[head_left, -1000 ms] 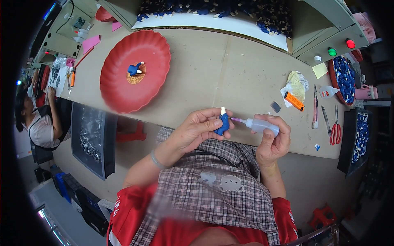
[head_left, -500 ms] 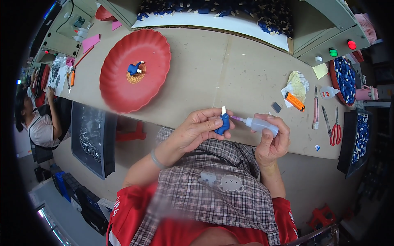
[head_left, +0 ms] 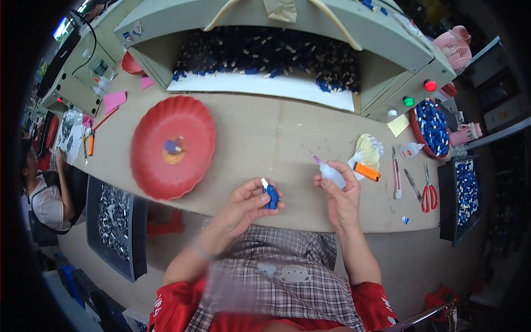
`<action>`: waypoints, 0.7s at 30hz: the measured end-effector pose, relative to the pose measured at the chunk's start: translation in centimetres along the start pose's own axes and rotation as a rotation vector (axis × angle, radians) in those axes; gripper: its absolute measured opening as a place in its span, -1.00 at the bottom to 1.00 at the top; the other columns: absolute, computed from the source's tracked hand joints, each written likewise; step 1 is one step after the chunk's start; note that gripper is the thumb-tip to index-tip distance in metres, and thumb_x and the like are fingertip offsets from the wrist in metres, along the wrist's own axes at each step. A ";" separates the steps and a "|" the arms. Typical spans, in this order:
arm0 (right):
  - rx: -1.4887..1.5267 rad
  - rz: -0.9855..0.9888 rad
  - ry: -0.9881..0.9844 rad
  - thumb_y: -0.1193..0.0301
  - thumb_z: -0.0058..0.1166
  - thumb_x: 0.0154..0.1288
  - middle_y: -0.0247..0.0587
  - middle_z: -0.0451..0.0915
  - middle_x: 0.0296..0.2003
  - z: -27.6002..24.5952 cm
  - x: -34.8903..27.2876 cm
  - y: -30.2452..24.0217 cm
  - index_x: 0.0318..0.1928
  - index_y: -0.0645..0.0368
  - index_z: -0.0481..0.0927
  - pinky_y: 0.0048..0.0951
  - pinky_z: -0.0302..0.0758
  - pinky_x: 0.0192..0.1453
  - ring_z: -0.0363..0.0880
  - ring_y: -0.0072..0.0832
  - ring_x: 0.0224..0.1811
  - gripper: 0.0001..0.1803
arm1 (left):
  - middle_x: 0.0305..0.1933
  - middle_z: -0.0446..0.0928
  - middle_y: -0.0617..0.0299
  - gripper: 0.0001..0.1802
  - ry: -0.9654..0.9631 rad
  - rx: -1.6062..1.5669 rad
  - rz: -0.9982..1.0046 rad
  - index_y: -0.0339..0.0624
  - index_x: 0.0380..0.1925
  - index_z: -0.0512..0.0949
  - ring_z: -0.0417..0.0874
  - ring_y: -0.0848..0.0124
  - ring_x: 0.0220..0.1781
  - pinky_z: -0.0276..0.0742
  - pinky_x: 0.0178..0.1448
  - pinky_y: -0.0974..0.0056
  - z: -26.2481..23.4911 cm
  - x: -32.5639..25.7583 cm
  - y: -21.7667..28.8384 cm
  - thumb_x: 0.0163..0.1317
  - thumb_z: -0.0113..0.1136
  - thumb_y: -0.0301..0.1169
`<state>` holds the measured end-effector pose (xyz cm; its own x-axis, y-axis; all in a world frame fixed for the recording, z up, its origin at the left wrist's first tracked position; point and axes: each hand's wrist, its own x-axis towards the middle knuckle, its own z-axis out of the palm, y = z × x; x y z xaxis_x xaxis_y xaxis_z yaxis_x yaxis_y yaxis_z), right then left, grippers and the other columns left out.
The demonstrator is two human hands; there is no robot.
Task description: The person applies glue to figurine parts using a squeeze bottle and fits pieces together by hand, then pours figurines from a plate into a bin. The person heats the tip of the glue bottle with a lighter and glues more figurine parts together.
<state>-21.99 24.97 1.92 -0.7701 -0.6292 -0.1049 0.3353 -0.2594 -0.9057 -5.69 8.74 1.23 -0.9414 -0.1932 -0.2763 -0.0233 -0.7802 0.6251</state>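
My left hand point(head_left: 243, 207) is closed around a small blue figure part point(head_left: 271, 198), its cream-coloured end pointing up. In my right hand point(head_left: 344, 205) is a translucent squeeze bottle point(head_left: 333, 176) with a thin purple-based needle tip. That tip points up and left, apart from the blue part. A red scalloped plate point(head_left: 146, 171) lies on the worktable to the left of my hands, with another blue piece point(head_left: 173, 146) near its middle, slightly blurred.
Many blue pieces fill the grey cabinet point(head_left: 381, 99) beyond the table point(head_left: 243, 133). Right of my hands lie an orange lighter point(head_left: 366, 171), a pink-handled knife point(head_left: 397, 180) and red-handled scissors point(head_left: 430, 198). A black bin point(head_left: 138, 243) stands left. A co-worker point(head_left: 52, 196) sits far left.
The needle tip has drawn away from the blue part, and my hands have moved apart. My head view has tilted up, showing more of the cabinet.
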 end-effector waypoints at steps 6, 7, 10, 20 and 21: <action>-0.048 0.142 -0.106 0.64 0.15 0.14 -0.22 0.52 -0.22 0.2 4.8 -1.2 -0.08 0.22 0.43 -0.44 0.57 -0.14 0.59 -0.46 -0.23 -0.68 | -0.05 0.52 0.00 -0.71 0.009 -0.033 -0.028 -0.27 0.04 0.40 0.63 0.23 -0.04 0.65 -0.02 0.30 -0.4 0.3 0.1 0.33 0.02 -0.44; -0.055 0.139 -0.106 0.64 0.15 0.14 -0.22 0.52 -0.22 -0.1 6.0 -1.3 -0.08 0.22 0.43 -0.44 0.57 -0.14 0.59 -0.46 -0.23 -0.68 | -0.05 0.52 0.00 -0.71 0.003 -0.037 -0.026 -0.27 0.04 0.40 0.63 0.23 -0.04 0.65 -0.02 0.30 -0.5 0.4 0.1 0.33 0.02 -0.44; -0.301 0.031 -0.116 0.61 0.16 0.11 -0.26 0.52 -0.27 -0.7 10.2 -2.5 -0.20 0.19 0.46 -0.44 0.52 -0.21 0.56 -0.50 -0.28 -0.76 | -0.05 0.52 0.00 -0.71 0.002 -0.053 -0.040 -0.27 0.04 0.40 0.63 0.23 -0.03 0.65 -0.02 0.30 -0.8 0.5 0.0 0.34 0.01 -0.44; -1.524 -0.581 0.116 0.51 0.15 0.05 -0.02 0.53 -0.22 -0.2 20.0 -3.2 -0.20 0.20 0.63 -0.19 0.49 -0.07 0.55 -0.08 -0.21 -0.76 | -0.05 0.52 0.01 -0.73 -0.056 -0.064 -0.060 -0.25 0.02 0.41 0.63 0.24 -0.03 0.62 -0.01 0.31 -1.1 0.7 0.3 0.35 -0.01 -0.45; -1.591 -0.587 0.115 0.50 0.15 0.06 -0.02 0.54 -0.21 -0.4 20.3 -3.0 -0.19 0.19 0.63 -0.19 0.49 -0.03 0.56 -0.08 -0.16 -0.76 | -0.05 0.52 0.01 -0.73 -0.066 -0.068 -0.065 -0.24 0.03 0.40 0.63 0.24 -0.02 0.61 -0.01 0.31 -1.2 0.7 0.2 0.35 -0.02 -0.44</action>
<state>-38.85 13.23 2.37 -0.6399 -0.6521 0.4065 -0.7680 0.5609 -0.3091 -5.94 7.70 0.27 -0.9589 -0.1027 -0.2644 -0.0646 -0.8285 0.5562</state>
